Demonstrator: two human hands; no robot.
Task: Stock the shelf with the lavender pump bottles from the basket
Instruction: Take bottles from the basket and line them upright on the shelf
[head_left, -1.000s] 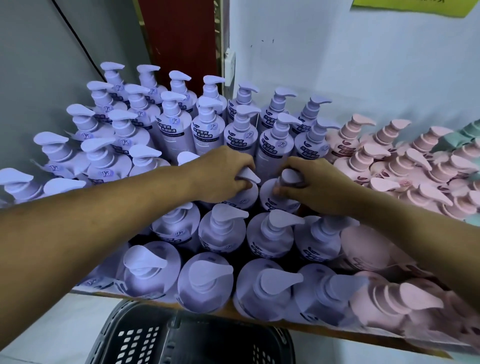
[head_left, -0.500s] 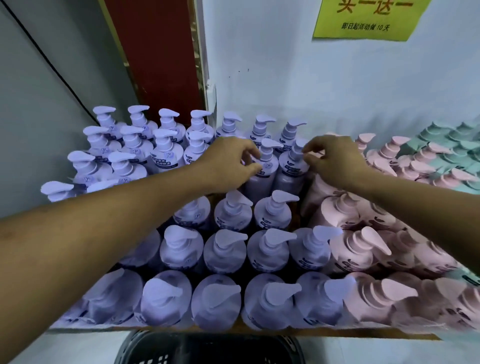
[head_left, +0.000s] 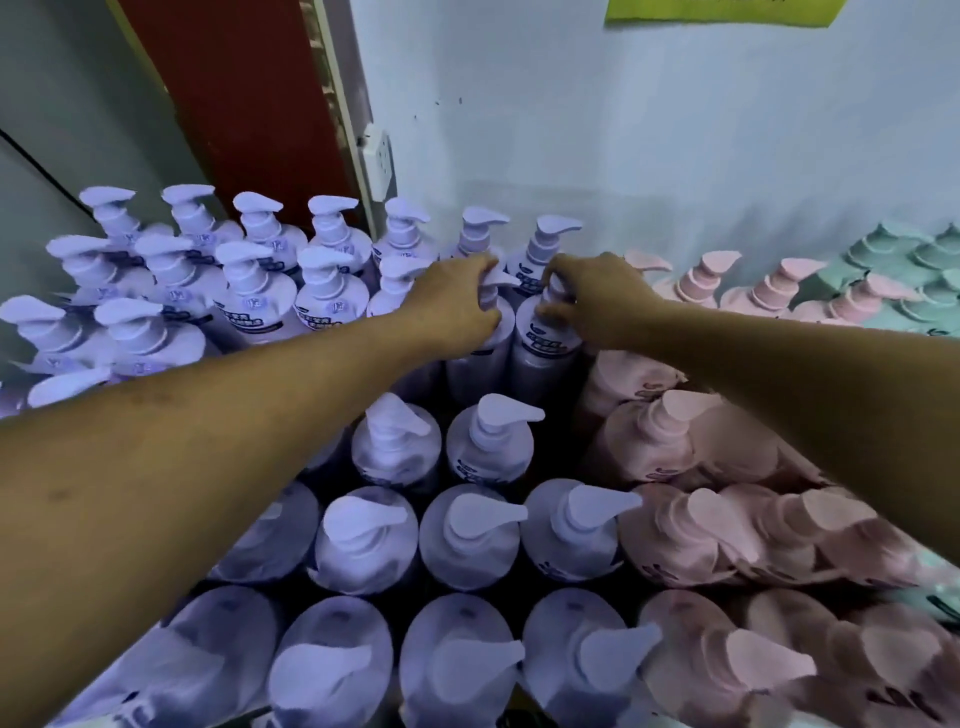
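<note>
Lavender bottle (head_left: 545, 345) just beside the pink bottles (head_left: 675, 447) is being gripped at its pump neck by the right hand (head_left: 602, 301); the left hand (head_left: 457, 306) is gripping the neighbouring bottle (head_left: 475, 366). Probably heavy and smooth; the neck is giving the surest hold.

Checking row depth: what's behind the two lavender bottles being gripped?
Two rear lavender bottles, then the white wall. The left hand and right hand, gripping the front bottles, hide the rear bodies.

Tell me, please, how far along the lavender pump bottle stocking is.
Lavender plastic pump bottles already fill rows beside pink pump bottles. The left hand and right hand each grip one by its pump. The basket is out of view; what remains is unclear.
</note>
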